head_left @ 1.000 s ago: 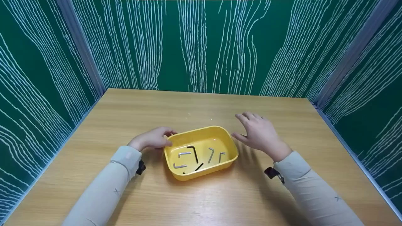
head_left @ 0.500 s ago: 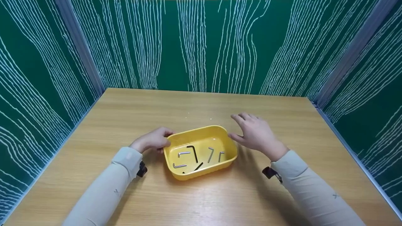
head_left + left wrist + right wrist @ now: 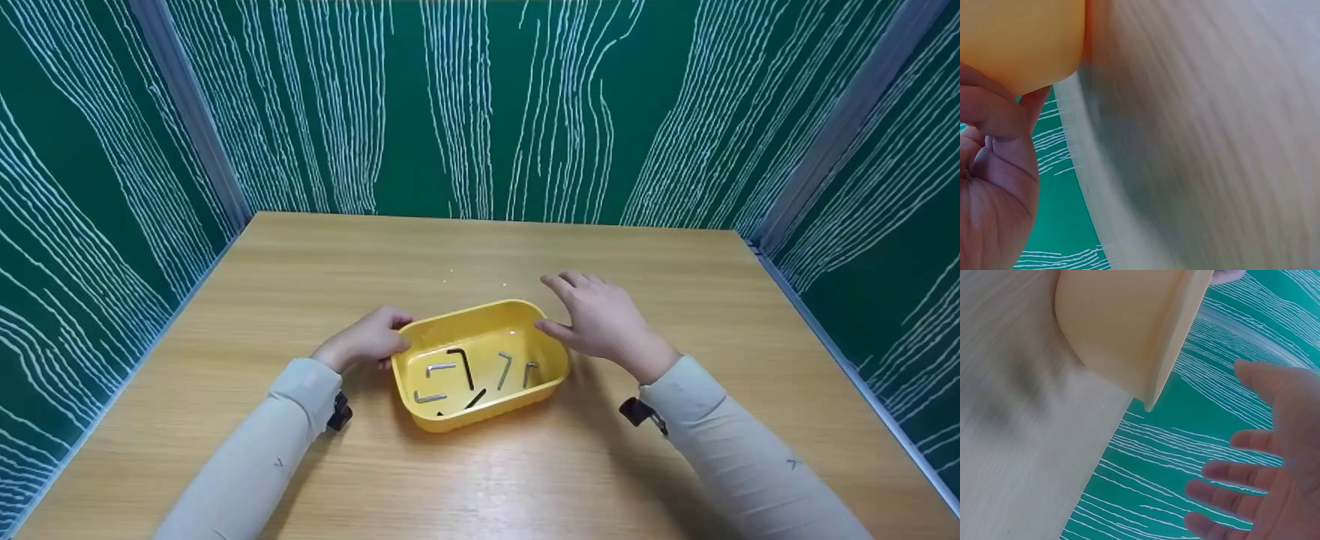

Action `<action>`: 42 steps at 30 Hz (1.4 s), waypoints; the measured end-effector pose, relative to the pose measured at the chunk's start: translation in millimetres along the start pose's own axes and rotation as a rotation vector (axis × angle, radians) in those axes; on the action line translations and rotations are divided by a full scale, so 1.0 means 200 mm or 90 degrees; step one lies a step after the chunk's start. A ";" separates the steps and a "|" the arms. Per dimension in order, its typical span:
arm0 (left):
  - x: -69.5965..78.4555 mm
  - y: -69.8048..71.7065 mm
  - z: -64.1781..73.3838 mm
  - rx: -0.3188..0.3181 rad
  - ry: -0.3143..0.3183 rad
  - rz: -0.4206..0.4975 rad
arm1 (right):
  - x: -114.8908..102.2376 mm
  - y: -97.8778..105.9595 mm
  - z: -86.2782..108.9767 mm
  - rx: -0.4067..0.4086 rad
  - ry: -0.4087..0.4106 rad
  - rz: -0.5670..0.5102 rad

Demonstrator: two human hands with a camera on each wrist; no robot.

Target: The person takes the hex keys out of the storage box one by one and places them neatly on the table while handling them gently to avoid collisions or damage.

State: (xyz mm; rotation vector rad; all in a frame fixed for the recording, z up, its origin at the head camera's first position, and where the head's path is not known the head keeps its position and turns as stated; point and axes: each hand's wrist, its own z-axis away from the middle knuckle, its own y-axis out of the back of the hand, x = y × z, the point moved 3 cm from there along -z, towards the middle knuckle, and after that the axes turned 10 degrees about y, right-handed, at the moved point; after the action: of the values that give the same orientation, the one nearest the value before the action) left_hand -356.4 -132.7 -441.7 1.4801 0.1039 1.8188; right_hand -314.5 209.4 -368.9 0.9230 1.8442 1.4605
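Note:
A yellow plastic bin (image 3: 480, 315) sits at an angle on the wooden table. On its floor lie several hex keys, among them a black hex key (image 3: 466, 367), a silver hex key (image 3: 505, 369) and a shorter silver one. My left hand (image 3: 367, 336) grips the bin's left end, thumb over the rim and fingers on the outer wall. In the left wrist view those fingers (image 3: 994, 112) bend against the yellow wall. At the opposite end, my right hand (image 3: 601, 319) holds nothing, its fingers spread and its thumb close over the rim. The right wrist view shows its fingertips apart from the bin.
The wooden table (image 3: 315, 255) extends on all sides of the bin. Green panels (image 3: 405, 112) with white wavy lines stand behind and at both sides. A few tiny white specks (image 3: 504, 284) lie beyond the bin.
My right hand has moved left, toward the bin, and its thumb now overlaps the right rim. The left hand keeps its grip, and the bin stays nearly in place.

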 end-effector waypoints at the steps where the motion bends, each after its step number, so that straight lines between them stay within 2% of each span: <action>1: 0.00 0.00 0.00 0.001 -0.002 0.002 | 0.00 0.00 0.00 0.001 0.001 0.000; 12: 0.00 -0.01 0.00 0.022 0.001 0.004 | -0.04 0.00 -0.04 0.013 0.021 -0.015; 19: 0.00 -0.02 0.01 0.027 -0.001 0.009 | -0.07 -0.01 -0.07 0.001 0.020 -0.042; 26: 0.00 -0.02 0.00 0.032 -0.009 0.001 | -0.12 -0.02 -0.10 -0.027 0.015 -0.075; 32: 0.00 -0.02 0.01 0.033 -0.012 0.004 | -0.16 -0.03 -0.12 -0.045 0.039 -0.081; 42: 0.00 -0.03 0.00 0.047 -0.010 -0.015 | -0.21 -0.06 -0.14 -0.096 0.059 -0.132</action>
State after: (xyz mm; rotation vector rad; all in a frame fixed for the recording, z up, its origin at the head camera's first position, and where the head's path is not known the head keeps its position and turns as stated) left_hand -352.9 -128.6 -444.0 1.5379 0.1810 1.8013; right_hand -314.7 158.0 -373.0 0.5822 1.8068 1.5085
